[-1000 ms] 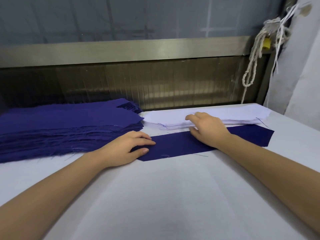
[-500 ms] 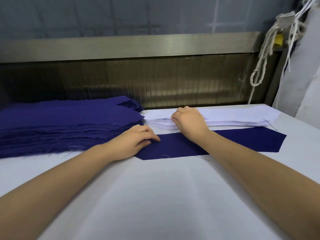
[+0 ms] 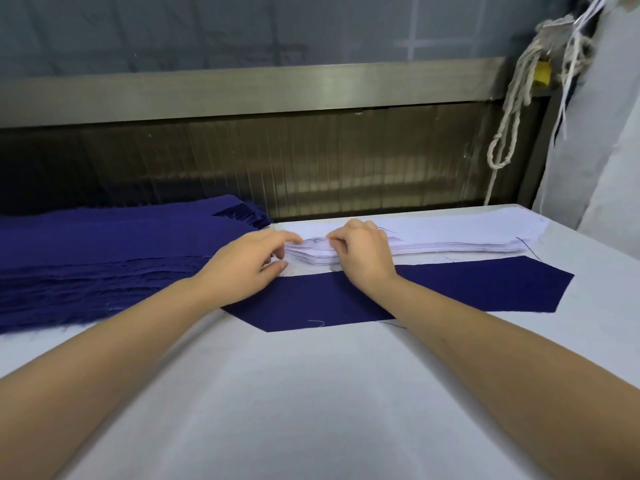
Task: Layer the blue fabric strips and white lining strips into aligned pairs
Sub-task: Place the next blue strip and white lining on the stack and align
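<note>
Centrally, just above mid-frame, the right hand pinches the top layer at the left end of the white lining stack, fingers curled tight. Beside it the left hand has loosely bent fingers, its index tip touching the stack's end; whether it grips a layer I cannot tell. One blue strip lies flat on the table just below; the blue stack fills the left.

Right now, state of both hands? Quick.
Left hand: open, fingertips touching the near end of the white stack.
Right hand: fingers curled, pinching the top white strip of that stack.
</note>
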The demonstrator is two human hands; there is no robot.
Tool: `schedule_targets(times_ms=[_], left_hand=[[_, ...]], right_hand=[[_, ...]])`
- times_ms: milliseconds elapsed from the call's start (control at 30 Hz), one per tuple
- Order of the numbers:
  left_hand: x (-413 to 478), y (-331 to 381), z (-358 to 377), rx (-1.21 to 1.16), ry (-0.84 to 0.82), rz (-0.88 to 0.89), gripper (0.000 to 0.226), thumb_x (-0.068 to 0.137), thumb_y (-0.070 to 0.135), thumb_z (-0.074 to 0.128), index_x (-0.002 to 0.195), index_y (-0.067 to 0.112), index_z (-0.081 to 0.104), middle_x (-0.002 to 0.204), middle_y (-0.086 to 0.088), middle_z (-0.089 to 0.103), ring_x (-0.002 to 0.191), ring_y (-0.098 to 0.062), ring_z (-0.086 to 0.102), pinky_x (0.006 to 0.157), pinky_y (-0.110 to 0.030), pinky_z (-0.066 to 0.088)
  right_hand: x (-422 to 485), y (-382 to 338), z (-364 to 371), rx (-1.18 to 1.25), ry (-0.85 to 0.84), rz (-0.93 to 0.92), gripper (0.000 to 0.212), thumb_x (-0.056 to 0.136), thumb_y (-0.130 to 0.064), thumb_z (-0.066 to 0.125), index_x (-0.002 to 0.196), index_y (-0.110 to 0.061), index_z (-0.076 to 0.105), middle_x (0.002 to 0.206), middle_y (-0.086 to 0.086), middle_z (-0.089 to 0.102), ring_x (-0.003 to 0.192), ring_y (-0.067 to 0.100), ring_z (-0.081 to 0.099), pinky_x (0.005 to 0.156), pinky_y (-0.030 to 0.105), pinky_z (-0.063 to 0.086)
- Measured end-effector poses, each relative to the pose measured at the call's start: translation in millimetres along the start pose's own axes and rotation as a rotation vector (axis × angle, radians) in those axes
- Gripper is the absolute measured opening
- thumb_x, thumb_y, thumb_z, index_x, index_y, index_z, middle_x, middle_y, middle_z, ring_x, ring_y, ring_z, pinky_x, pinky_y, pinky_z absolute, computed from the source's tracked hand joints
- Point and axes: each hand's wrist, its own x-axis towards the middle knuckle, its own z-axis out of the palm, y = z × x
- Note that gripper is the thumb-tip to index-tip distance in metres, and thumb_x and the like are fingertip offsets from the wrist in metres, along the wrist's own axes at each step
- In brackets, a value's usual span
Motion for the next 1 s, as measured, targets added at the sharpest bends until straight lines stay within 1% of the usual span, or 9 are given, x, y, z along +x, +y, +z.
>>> schedule_targets(times_ms=[100, 167, 233, 367, 500, 667, 767, 900, 1000], left_hand=[[16.5, 5.1, 6.9, -0.004, 0.109, -0.119, 0.034, 0.093, 0.023, 0.053, 0.127, 0.029, 0.049, 0.083, 0.013, 0.051, 0.068, -0.005, 0.047, 0.063, -0.030, 0.041], [27.9, 9.3, 10.5, 0.035, 0.139, -0.167, 0.031, 0.094, 0.027, 0.052, 0.125, 0.029, 0.054, 0.082, 0.013, 0.051, 0.072, -0.009, 0.047, 0.062, -0.027, 0.037], [38.2, 14.0, 11.4, 0.052, 0.160, -0.195, 0.027, 0.094, 0.029, 0.052, 0.120, 0.029, 0.060, 0.084, 0.012, 0.052, 0.078, -0.010, 0.048, 0.064, -0.027, 0.037], [49.3, 16.6, 11.4, 0.085, 0.178, -0.196, 0.022, 0.094, 0.027, 0.053, 0.108, 0.026, 0.069, 0.084, 0.012, 0.048, 0.081, -0.009, 0.046, 0.063, -0.027, 0.034], [49.9, 11.0, 12.0, 0.116, 0.166, -0.189, 0.020, 0.094, 0.028, 0.053, 0.105, 0.025, 0.070, 0.083, 0.013, 0.046, 0.080, -0.009, 0.046, 0.062, -0.027, 0.033], [44.6, 4.1, 10.7, 0.108, 0.169, -0.213, 0.018, 0.095, 0.024, 0.053, 0.096, 0.022, 0.070, 0.086, 0.010, 0.050, 0.081, -0.015, 0.052, 0.062, -0.032, 0.041], [41.9, 3.2, 9.5, 0.125, 0.161, -0.215, 0.019, 0.094, 0.020, 0.051, 0.091, 0.019, 0.070, 0.088, 0.008, 0.052, 0.081, -0.019, 0.055, 0.065, -0.036, 0.046], [39.5, 5.7, 11.0, 0.144, 0.169, -0.206, 0.018, 0.094, 0.022, 0.052, 0.091, 0.019, 0.069, 0.088, 0.010, 0.049, 0.078, -0.018, 0.055, 0.065, -0.034, 0.045], [38.4, 5.9, 10.9, 0.123, 0.175, -0.208, 0.017, 0.094, 0.023, 0.051, 0.094, 0.020, 0.068, 0.089, 0.011, 0.048, 0.080, -0.018, 0.055, 0.066, -0.033, 0.045]], right_hand=[[-1.3, -0.1, -0.9, 0.010, 0.022, 0.033, 0.026, 0.097, -0.014, 0.043, 0.101, -0.016, 0.069, 0.105, 0.003, 0.060, 0.101, 0.026, 0.045, 0.085, 0.031, 0.030], [-1.3, -0.5, -1.9, 0.038, 0.025, 0.047, 0.024, 0.095, -0.012, 0.045, 0.097, -0.015, 0.068, 0.103, 0.003, 0.060, 0.100, 0.024, 0.046, 0.086, 0.030, 0.032], [-1.4, -1.2, -2.6, 0.062, 0.031, 0.055, 0.022, 0.094, -0.012, 0.047, 0.095, -0.015, 0.068, 0.101, 0.003, 0.060, 0.099, 0.023, 0.046, 0.086, 0.029, 0.032], [-1.3, -1.1, -3.6, 0.114, 0.038, 0.068, 0.016, 0.093, -0.014, 0.050, 0.094, -0.014, 0.067, 0.101, 0.003, 0.060, 0.097, 0.022, 0.049, 0.087, 0.029, 0.034], [-1.1, -0.8, -4.5, 0.138, 0.043, 0.064, 0.015, 0.094, -0.016, 0.051, 0.096, -0.013, 0.065, 0.103, 0.003, 0.060, 0.098, 0.021, 0.050, 0.090, 0.030, 0.035], [-0.7, -1.3, -4.4, 0.134, 0.040, 0.059, 0.020, 0.096, -0.019, 0.047, 0.100, -0.014, 0.065, 0.105, 0.003, 0.060, 0.100, 0.022, 0.050, 0.092, 0.032, 0.036], [-1.3, -1.6, -2.9, 0.070, 0.012, 0.035, 0.027, 0.097, -0.020, 0.042, 0.103, -0.015, 0.068, 0.107, 0.004, 0.056, 0.103, 0.023, 0.045, 0.092, 0.033, 0.034], [-3.5, -3.6, 0.5, -0.093, 0.005, -0.058, 0.032, 0.099, -0.024, 0.039, 0.111, -0.018, 0.068, 0.105, 0.003, 0.047, 0.104, 0.023, 0.038, 0.086, 0.030, 0.030], [-4.5, -4.2, 1.3, -0.161, 0.004, -0.110, 0.031, 0.100, -0.025, 0.040, 0.113, -0.018, 0.067, 0.106, 0.002, 0.047, 0.105, 0.023, 0.036, 0.083, 0.029, 0.026]])
